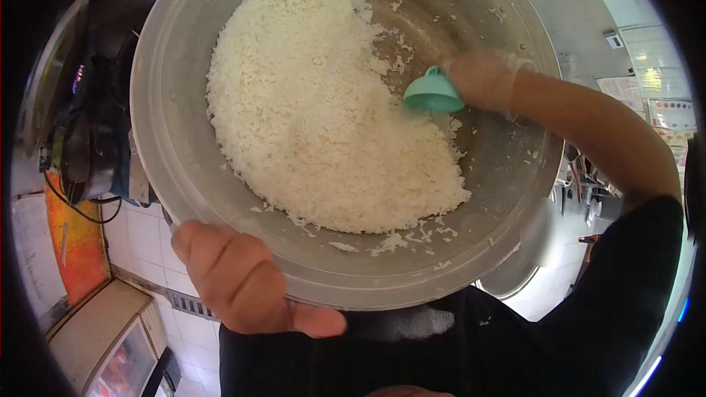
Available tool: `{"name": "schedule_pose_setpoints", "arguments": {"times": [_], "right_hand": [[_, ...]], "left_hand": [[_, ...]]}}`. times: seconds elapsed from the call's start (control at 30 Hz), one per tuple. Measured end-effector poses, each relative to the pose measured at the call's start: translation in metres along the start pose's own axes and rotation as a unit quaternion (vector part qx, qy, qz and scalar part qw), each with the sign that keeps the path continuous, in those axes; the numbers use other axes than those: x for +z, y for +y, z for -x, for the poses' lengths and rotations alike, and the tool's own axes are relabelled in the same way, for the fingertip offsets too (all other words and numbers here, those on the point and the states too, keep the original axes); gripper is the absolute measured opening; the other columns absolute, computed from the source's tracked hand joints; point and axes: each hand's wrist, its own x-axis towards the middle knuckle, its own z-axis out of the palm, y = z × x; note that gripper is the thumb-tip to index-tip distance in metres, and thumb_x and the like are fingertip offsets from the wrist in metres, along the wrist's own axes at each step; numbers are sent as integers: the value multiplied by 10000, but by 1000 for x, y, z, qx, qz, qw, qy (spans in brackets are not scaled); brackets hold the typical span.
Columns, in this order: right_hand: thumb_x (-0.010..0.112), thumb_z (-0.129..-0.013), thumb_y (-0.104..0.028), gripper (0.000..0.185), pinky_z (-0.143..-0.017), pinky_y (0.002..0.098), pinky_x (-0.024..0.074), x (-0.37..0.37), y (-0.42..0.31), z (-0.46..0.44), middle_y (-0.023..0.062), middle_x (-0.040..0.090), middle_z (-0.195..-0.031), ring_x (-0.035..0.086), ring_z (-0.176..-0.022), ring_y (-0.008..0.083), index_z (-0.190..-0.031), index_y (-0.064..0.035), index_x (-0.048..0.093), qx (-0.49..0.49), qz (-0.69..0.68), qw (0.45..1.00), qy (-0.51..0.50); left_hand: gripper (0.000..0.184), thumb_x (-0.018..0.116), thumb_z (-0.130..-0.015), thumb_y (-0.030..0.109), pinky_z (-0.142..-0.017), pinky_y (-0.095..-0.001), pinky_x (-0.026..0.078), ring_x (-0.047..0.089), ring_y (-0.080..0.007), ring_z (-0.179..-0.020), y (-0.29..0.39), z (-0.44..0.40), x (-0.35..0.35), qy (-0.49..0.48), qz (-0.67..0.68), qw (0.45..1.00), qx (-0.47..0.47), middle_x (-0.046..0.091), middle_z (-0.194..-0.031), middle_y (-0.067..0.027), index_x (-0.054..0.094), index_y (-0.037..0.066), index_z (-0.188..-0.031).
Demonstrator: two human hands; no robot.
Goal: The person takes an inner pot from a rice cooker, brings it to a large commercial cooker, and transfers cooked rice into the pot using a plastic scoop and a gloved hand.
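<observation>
A large, wide metal pot point(170, 132) fills the middle of the view, its round rim close to my body. White cooked rice point(316, 110) is heaped in it, mostly on the left and near side. My left hand point(235, 279) is closed on the pot at the near left edge of its rim. Inside the pot, on the right, my right hand point(482, 81) grips a pale green plastic cup point(434, 92) by its handle. The cup is tilted mouth-down at the edge of the rice. A clear glove seems to cover that hand, which is blurred by motion.
Dark pans point(88, 140) stand on the left, with a black cable below them. An orange panel point(73, 239) and a glass-fronted cabinet point(121, 367) are at lower left. Papers point(654, 77) hang on the right wall. A floor drain point(190, 303) lies below the pot.
</observation>
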Motion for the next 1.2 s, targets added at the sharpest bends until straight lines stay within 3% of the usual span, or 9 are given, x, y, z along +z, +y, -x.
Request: {"name": "schedule_pose_setpoints", "arguments": {"times": [0.07,0.17,0.27,0.33,0.6,0.87,1.0,1.07,1.2], "right_hand": [[608,-870,-228,259,-811,443,528,6,-11,-12,220,678,-909,661,-937,372,-1033,-27,591,-80,-55,995,-34],[619,-858,-191,299,-850,450,521,-4,-16,-23,210,683,-987,663,-976,343,-1116,-43,587,-137,-158,970,-127],[606,-874,-199,292,-870,456,513,10,-24,-26,223,670,-1026,651,-999,348,-1112,-31,590,-157,-215,961,-71],[612,-875,-211,304,-878,455,509,20,-27,-32,221,666,-1044,649,-1005,344,-1117,-29,586,-149,-222,958,-98],[612,-874,-210,316,-881,460,500,12,-48,-22,207,663,-1047,645,-1010,349,-1141,-45,575,-121,-256,949,-141],[664,-824,-207,479,-856,469,502,34,-59,-18,217,651,-1002,647,-973,379,-1243,-53,490,-196,-255,939,-124],[646,-823,-188,443,-817,474,508,20,-69,-11,226,656,-944,655,-929,385,-1215,-47,496,-227,-250,937,-92],[612,-834,-162,365,-774,475,511,15,-76,-11,225,655,-866,664,-887,385,-1154,-22,506,-211,-216,944,-135],[588,-844,-147,299,-753,467,513,33,-82,-15,210,650,-812,669,-856,379,-1094,2,516,-259,-250,929,-84]], "left_hand": [[661,373,-925,687,-534,-357,226,296,-183,-459,1,-3,-6,-37,2,999,-12,412,-575,-63,333,99,-628],[561,382,-959,593,-532,-360,230,304,-186,-469,4,-3,-7,-65,-10,998,-12,408,-584,-51,360,109,-677],[466,380,-965,524,-530,-366,236,320,-187,-494,-1,-2,-1,-40,-4,999,-3,402,-615,-41,375,122,-729],[438,388,-960,509,-534,-374,239,332,-184,-531,-2,2,6,33,-13,999,17,401,-649,-44,377,128,-745],[409,376,-956,492,-546,-379,242,354,-183,-572,1,10,1,17,-2,1000,14,396,-673,-42,379,130,-764],[404,373,-954,488,-553,-378,242,359,-184,-583,0,11,2,20,6,999,29,398,-679,-41,382,132,-765],[402,372,-954,487,-556,-378,243,362,-185,-588,0,12,2,17,5,999,36,399,-681,-41,384,132,-766],[400,372,-953,486,-557,-377,243,363,-185,-591,-2,13,2,13,1,999,40,400,-683,-41,385,133,-766],[400,368,-953,487,-564,-378,245,366,-186,-596,3,14,2,17,-11,999,48,400,-686,-40,388,133,-769]]}}
